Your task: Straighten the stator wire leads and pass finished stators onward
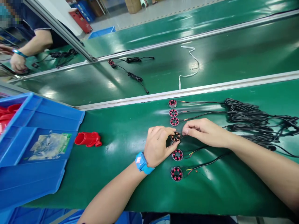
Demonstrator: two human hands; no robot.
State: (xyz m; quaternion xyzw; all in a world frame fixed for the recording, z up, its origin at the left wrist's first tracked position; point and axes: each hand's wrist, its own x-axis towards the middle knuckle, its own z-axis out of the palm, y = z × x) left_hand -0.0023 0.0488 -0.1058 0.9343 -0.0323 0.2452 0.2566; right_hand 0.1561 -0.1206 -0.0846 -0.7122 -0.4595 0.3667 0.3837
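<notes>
A column of small round coil rings with red windings lies on the green mat, each with a black cable running right. My left hand (159, 145), with a blue wrist strap, pinches one ring (176, 137) in the middle of the column. My right hand (203, 132) grips the same ring's wire end from the right. Three rings (173, 112) lie just beyond the hands, and two rings (177, 155) lie nearer to me. The cables gather into a black tangle (251, 119) at the right.
A blue bin (35, 149) stands at the left with a red plastic part (88, 139) beside it. Beyond a metal rail runs a green conveyor belt (163, 68) carrying black cables and a white strip. Another person's arm (28, 49) works at the far left.
</notes>
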